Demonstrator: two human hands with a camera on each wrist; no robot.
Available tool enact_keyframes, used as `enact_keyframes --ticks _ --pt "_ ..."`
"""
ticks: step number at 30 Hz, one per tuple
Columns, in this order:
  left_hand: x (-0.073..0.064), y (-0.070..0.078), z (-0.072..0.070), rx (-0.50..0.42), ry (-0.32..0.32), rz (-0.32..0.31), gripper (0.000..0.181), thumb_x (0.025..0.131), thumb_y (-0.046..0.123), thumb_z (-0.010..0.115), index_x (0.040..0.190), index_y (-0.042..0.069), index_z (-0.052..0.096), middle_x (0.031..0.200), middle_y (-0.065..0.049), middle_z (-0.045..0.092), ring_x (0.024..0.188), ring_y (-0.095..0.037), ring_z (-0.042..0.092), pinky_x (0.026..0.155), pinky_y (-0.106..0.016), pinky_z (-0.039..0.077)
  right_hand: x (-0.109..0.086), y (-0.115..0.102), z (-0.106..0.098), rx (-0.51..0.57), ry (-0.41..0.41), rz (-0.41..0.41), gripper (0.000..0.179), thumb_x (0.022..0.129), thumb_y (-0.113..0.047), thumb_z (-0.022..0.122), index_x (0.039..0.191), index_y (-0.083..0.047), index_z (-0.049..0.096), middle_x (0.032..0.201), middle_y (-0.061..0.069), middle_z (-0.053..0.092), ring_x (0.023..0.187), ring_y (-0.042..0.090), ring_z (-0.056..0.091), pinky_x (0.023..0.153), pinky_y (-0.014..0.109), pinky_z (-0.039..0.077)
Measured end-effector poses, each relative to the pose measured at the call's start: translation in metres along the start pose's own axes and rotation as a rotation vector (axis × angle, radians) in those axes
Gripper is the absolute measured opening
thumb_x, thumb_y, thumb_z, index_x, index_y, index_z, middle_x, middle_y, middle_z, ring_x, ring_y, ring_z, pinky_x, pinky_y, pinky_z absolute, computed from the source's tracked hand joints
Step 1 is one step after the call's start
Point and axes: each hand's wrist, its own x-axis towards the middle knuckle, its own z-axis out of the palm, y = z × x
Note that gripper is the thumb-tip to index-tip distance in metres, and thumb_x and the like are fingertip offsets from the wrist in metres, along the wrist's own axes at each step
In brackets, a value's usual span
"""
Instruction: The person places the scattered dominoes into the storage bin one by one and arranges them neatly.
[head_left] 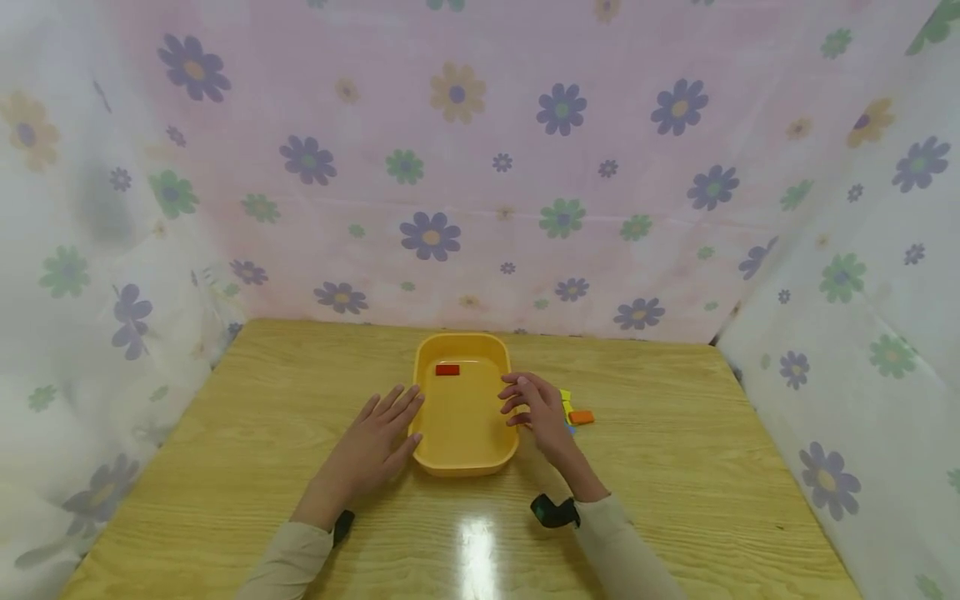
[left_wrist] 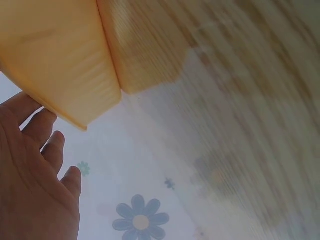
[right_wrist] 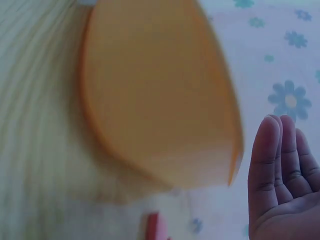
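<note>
A yellow plastic tub point(head_left: 461, 462) stands on the table with a red block point(head_left: 447, 370) lying inside, toward its far end. My left hand point(head_left: 375, 446) has its fingers spread and fairly straight, fingertips at the tub's left rim. In the left wrist view, fingertips of that left hand point(left_wrist: 37, 165) meet the edge of the tub point(left_wrist: 65, 65). Over the right rim is my right hand point(head_left: 540, 412), fingers loosely bent and holding nothing. The right wrist view shows this right hand point(right_wrist: 285, 175) beside the blurred tub point(right_wrist: 155, 100); whether they touch, I cannot tell.
Just right of the right hand lie an orange block point(head_left: 581, 417), a yellow block point(head_left: 566, 396) and a bit of blue point(head_left: 572, 430), partly hidden. A red piece point(right_wrist: 154, 227) shows low in the right wrist view. Flowered sheets point(head_left: 495, 192) border the wooden table point(head_left: 315, 367).
</note>
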Motion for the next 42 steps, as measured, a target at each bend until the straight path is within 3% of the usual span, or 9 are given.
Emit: enact_keyframes --ticks 7,14,21,30,42 --pt "0.000 -0.001 -0.001 -0.010 -0.002 0.000 0.062 0.106 0.038 0.050 0.159 0.008 0.035 0.165 -0.008 0.032 0.155 -0.032 0.025 0.125 -0.058 0.017 -0.016 0.020 -0.044 -0.078 0.041 0.074 0.044 0.111 -0.024 0.044 0.125 0.015 0.060 0.098 0.021 0.069 0.077 0.021 0.067 0.064 0.030 0.061" --pt "0.000 -0.001 -0.001 -0.012 0.001 0.003 0.062 0.106 0.037 0.050 0.158 0.008 0.036 0.165 -0.008 0.032 0.154 -0.032 0.025 0.125 -0.058 0.018 -0.020 0.027 -0.086 -0.148 -0.030 0.059 0.042 0.107 -0.020 0.053 0.129 0.017 0.056 0.103 0.021 0.070 0.089 0.024 0.071 0.075 0.042 0.064" --pt "0.001 0.000 -0.001 -0.015 0.000 0.002 0.061 0.106 0.037 0.050 0.158 0.007 0.036 0.165 -0.008 0.032 0.154 -0.033 0.026 0.125 -0.058 0.018 -0.026 0.032 -0.120 -0.267 -0.034 0.030 0.037 0.099 -0.010 0.067 0.129 0.010 0.061 0.113 0.028 0.067 0.095 0.010 0.069 0.077 0.031 0.063" --pt "0.001 0.001 -0.002 -0.030 0.001 -0.003 0.061 0.107 0.037 0.050 0.159 0.008 0.035 0.165 -0.007 0.031 0.155 -0.032 0.024 0.125 -0.058 0.016 -0.028 0.030 -0.147 -0.476 -0.050 -0.048 0.037 0.094 -0.007 0.073 0.127 0.007 0.065 0.116 0.026 0.068 0.094 0.014 0.068 0.079 0.024 0.058" --pt "0.000 0.004 -0.004 -0.022 -0.010 -0.009 0.061 0.107 0.037 0.050 0.158 0.007 0.037 0.165 -0.008 0.032 0.154 -0.035 0.025 0.124 -0.059 0.018 -0.017 0.030 -0.164 -0.606 -0.153 0.004 0.038 0.092 -0.007 0.075 0.127 0.004 0.066 0.124 0.023 0.068 0.104 0.036 0.066 0.084 0.026 0.056"
